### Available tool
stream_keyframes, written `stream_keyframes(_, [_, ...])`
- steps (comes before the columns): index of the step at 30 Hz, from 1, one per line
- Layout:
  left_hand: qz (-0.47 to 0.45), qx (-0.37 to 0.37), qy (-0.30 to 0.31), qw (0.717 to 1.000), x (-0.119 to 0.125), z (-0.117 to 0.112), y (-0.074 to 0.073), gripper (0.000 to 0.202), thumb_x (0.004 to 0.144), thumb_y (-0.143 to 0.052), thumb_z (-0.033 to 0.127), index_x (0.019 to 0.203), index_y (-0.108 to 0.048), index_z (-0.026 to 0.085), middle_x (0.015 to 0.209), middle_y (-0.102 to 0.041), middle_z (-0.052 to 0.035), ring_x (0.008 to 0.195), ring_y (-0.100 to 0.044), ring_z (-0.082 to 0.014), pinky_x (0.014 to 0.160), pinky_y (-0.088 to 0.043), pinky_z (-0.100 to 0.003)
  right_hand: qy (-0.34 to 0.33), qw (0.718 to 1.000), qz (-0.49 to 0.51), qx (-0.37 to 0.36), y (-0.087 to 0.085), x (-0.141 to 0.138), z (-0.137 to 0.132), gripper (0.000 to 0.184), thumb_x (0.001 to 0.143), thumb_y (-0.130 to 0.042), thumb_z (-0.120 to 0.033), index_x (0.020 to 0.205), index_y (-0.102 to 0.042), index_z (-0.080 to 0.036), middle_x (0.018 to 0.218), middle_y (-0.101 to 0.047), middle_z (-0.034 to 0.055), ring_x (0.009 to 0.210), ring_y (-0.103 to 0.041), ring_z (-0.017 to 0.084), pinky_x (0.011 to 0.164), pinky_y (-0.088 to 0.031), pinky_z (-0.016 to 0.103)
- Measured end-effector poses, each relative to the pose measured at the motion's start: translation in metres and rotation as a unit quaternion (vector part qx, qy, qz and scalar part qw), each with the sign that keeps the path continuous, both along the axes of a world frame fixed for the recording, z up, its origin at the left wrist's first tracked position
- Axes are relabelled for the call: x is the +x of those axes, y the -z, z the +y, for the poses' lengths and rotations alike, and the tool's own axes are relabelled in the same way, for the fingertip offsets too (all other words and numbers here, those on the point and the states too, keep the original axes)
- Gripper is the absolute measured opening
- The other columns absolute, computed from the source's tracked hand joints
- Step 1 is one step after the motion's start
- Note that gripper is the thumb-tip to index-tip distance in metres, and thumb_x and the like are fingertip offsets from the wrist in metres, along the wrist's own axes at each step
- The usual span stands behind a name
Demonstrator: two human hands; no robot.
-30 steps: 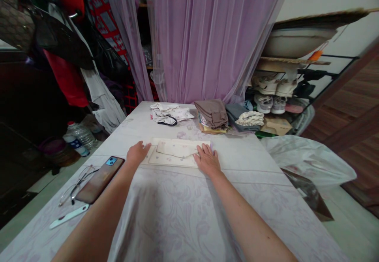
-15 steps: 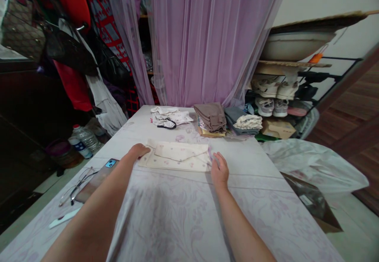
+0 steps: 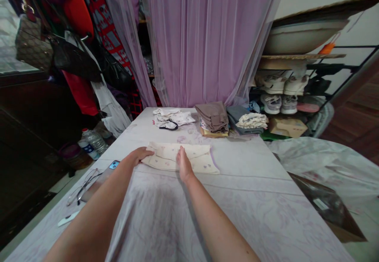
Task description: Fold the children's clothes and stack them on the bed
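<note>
A folded cream garment [image 3: 204,163] with small heart prints and a lilac edge at its right end lies flat on the bed-like surface in front of me. My left hand [image 3: 141,155] grips its left end, thumb on top; the other fingers are partly hidden. Across its middle stands my right hand [image 3: 184,164], turned on edge with fingers stretched out, touching the cloth and holding nothing.
Beyond lie a crumpled white garment [image 3: 174,118], a stack topped by brown folded clothes [image 3: 212,116], and dark grey clothes [image 3: 235,116] bearing a cream bundle [image 3: 251,120]. At left are a phone [image 3: 97,185], glasses [image 3: 83,187] and a water bottle [image 3: 95,141].
My right hand has moved left from the garment's right end to its middle. The right end now lies flatter and spreads further right. My left hand stays at the left end.
</note>
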State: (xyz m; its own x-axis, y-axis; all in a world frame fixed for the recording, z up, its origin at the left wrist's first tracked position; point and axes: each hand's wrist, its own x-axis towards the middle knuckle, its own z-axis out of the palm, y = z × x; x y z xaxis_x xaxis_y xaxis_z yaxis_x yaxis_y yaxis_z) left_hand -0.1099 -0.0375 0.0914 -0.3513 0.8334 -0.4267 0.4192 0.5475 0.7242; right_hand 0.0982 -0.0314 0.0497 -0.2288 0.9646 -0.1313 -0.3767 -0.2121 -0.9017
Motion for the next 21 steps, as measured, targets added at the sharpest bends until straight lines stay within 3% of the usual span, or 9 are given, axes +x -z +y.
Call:
stream_keyframes(3, [-0.107, 0.036, 0.007, 0.994, 0.006, 0.001, -0.009, 0.047, 0.061, -0.077, 0.039, 0.1, -0.064, 0.018, 0.091, -0.076, -0.0066, 0.082, -0.071, -0.0225, 0.07, -0.056, -0.03, 0.004, 0.992, 0.082, -0.097, 0.006, 0.003, -0.001, 0.067, 0.095, -0.032, -0.058, 0.152, -0.029, -0.022, 0.156, -0.033, 0.0086, 0.142, -0.033, 0.018, 0.116, -0.025, 0.037])
stream_keyframes(6, [-0.222, 0.088, 0.032, 0.971, 0.022, 0.006, -0.025, 0.054, 0.055, -0.081, 0.034, 0.104, -0.063, 0.017, 0.088, -0.075, -0.0057, 0.076, -0.07, -0.0217, 0.068, -0.055, -0.031, -0.017, 0.984, 0.115, -0.138, -0.002, 0.012, 0.002, 0.065, 0.097, -0.029, -0.057, 0.152, -0.028, -0.022, 0.155, -0.035, 0.0119, 0.139, -0.039, 0.018, 0.115, -0.028, 0.036])
stream_keyframes(9, [-0.241, 0.123, 0.069, 0.96, 0.049, 0.013, -0.039, 0.054, 0.055, -0.081, 0.029, 0.104, -0.063, 0.016, 0.083, -0.074, -0.0033, 0.07, -0.069, -0.019, 0.065, -0.054, -0.029, -0.026, 0.978, 0.13, -0.16, -0.014, 0.019, 0.006, 0.065, 0.097, -0.028, -0.058, 0.151, -0.028, -0.022, 0.151, -0.04, 0.0132, 0.133, -0.047, 0.018, 0.11, -0.034, 0.035])
stream_keyframes(12, [-0.232, 0.136, 0.101, 0.958, 0.082, 0.021, -0.046, 0.05, 0.057, -0.079, 0.025, 0.103, -0.063, 0.015, 0.079, -0.072, -0.0011, 0.066, -0.067, -0.0169, 0.062, -0.052, -0.026, -0.026, 0.978, 0.135, -0.156, -0.022, 0.025, 0.01, 0.062, 0.096, -0.028, -0.059, 0.147, -0.035, -0.024, 0.14, -0.054, 0.012, 0.121, -0.057, 0.018, 0.101, -0.044, 0.034])
stream_keyframes(15, [-0.218, 0.14, 0.112, 0.959, 0.114, 0.028, -0.048, 0.048, 0.06, -0.078, 0.025, 0.105, -0.062, 0.016, 0.078, -0.07, -0.0002, 0.064, -0.065, -0.0149, 0.059, -0.051, -0.024, -0.055, 0.984, 0.139, -0.094, -0.029, 0.037, 0.012, 0.059, 0.094, -0.027, -0.063, 0.131, -0.054, -0.025, 0.119, -0.067, 0.0076, 0.105, -0.065, 0.02, 0.086, -0.052, 0.032])
stream_keyframes(18, [-0.225, 0.127, 0.129, 0.957, 0.141, 0.03, -0.048, 0.045, 0.067, -0.075, 0.027, 0.109, -0.061, 0.017, 0.083, -0.07, -0.0017, 0.062, -0.063, -0.0124, 0.056, -0.05, -0.022, -0.074, 0.986, 0.137, -0.054, -0.035, 0.056, 0.016, 0.06, 0.092, -0.028, -0.068, 0.116, -0.062, -0.025, 0.1, -0.072, 0.0043, 0.087, -0.068, 0.02, 0.071, -0.055, 0.03])
stream_keyframes(21, [-0.27, 0.102, 0.165, 0.943, 0.159, 0.028, -0.047, 0.042, 0.076, -0.071, 0.031, 0.113, -0.061, 0.016, 0.098, -0.071, -0.0071, 0.068, -0.064, -0.0111, 0.063, -0.054, -0.023, -0.068, 0.988, 0.113, -0.084, -0.038, 0.078, 0.023, 0.052, 0.09, -0.041, -0.065, 0.111, -0.063, -0.023, 0.085, -0.072, 0.0035, 0.07, -0.067, 0.018, 0.061, -0.054, 0.028])
